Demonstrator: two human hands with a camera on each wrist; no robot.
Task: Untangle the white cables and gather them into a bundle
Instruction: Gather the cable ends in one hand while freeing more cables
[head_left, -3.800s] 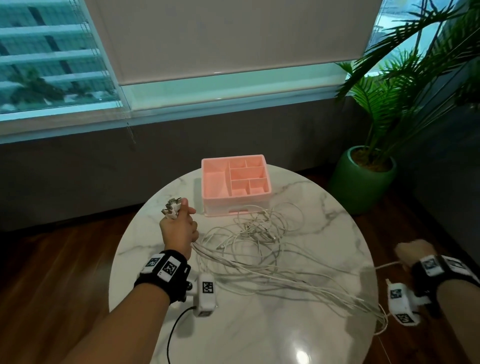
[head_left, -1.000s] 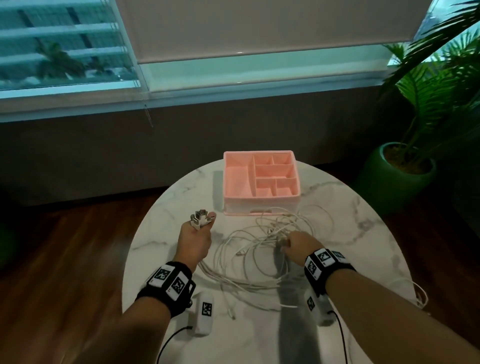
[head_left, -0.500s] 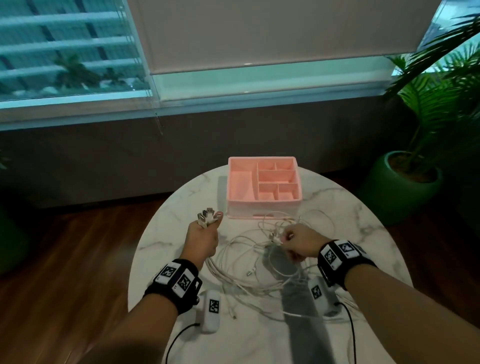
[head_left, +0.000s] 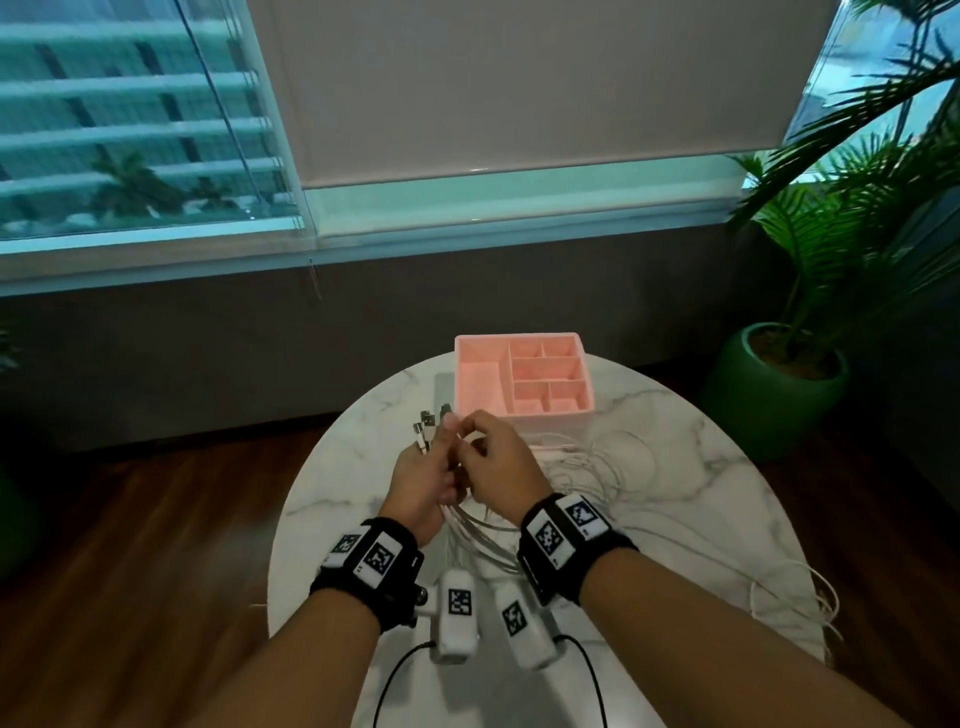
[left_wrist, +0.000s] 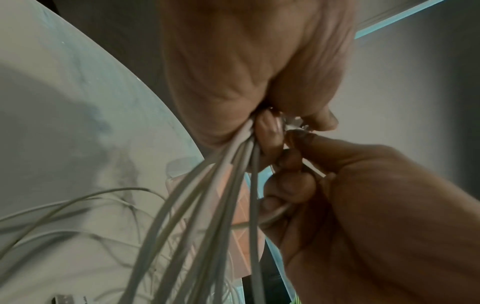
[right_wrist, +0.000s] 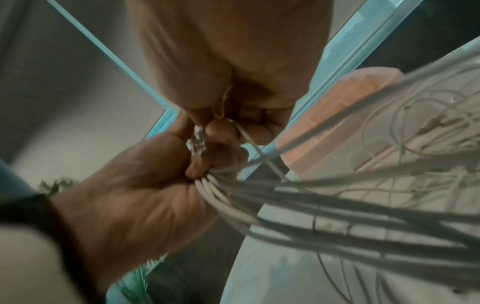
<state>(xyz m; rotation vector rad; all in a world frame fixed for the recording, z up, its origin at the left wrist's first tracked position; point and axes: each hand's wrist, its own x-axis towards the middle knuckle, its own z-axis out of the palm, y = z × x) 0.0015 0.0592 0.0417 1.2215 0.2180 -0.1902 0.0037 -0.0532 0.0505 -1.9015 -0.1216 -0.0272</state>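
Several white cables (head_left: 597, 467) lie in loose loops on the round marble table (head_left: 701, 509). My left hand (head_left: 423, 475) grips a bunch of them near their ends, and the metal plugs (head_left: 428, 423) stick up above its fist. The gripped strands (left_wrist: 207, 195) fan down out of the left hand (left_wrist: 233, 72) toward the table. My right hand (head_left: 496, 460) is pressed against the left one and pinches one thin cable (right_wrist: 246, 135) between thumb and finger, right at the plugs. In the right wrist view the cables (right_wrist: 337, 209) stream from the left fist (right_wrist: 145, 185).
A pink divided organiser box (head_left: 524, 376) stands just behind the hands at the table's far edge. Some cable ends hang over the table's right edge (head_left: 826, 603). A potted palm (head_left: 779, 384) is on the floor to the right; a window wall is behind.
My right hand came from the cable pile in the middle of the table up to the left hand, carrying a cable end. The loops have drawn closer to the hands.
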